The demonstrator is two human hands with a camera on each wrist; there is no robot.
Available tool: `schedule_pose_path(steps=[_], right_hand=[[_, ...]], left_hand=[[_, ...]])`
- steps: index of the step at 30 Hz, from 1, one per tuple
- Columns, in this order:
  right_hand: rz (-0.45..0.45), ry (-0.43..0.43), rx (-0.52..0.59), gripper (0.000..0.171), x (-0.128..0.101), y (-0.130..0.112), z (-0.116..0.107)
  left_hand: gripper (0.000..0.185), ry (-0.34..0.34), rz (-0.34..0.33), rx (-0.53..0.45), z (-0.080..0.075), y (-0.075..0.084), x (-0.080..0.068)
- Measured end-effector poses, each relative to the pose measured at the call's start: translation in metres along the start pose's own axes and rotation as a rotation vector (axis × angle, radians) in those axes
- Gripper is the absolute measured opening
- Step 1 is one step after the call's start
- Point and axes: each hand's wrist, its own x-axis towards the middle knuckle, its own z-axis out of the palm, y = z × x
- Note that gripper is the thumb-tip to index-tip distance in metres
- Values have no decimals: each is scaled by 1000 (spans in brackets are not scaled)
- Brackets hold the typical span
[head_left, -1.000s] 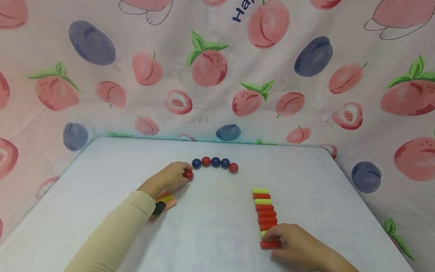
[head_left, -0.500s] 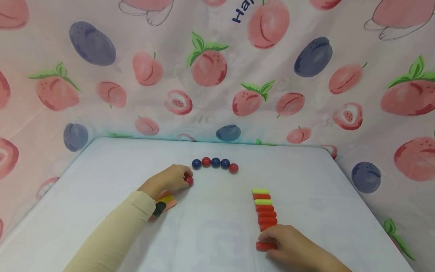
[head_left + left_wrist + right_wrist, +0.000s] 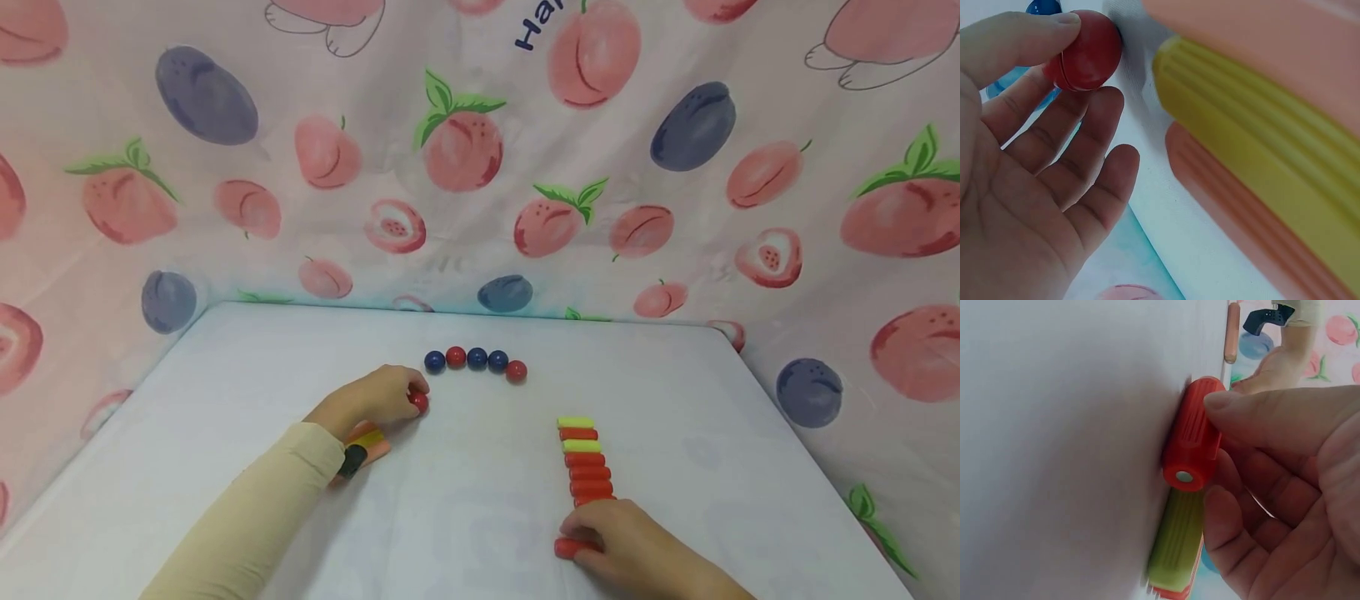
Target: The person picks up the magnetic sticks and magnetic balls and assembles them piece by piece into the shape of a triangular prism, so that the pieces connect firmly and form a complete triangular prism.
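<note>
L hand (image 3: 371,398) pinches small glossy red ball (image 3: 418,402), pulled back from the ball row (image 3: 475,362); R hand (image 3: 637,550) grips ribbed red plastic cylinder (image 3: 567,547) (now dragged left off its column (image 3: 585,462)), both on table.

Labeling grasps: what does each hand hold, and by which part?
Left hand pinches a red ball by its rounded sides. Right hand fingers grip a red ribbed cylinder on its side wall.
</note>
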Motion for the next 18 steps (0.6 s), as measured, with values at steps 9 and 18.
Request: schedule_pose_path(steps=[9, 18], right_hand=[[-39, 41, -43, 18, 6, -10, 6], [-84, 159, -143, 20, 15, -24, 9]], left_hand=[[27, -7, 4, 11, 2, 0, 1], [26, -4, 22, 4, 4, -3, 2]])
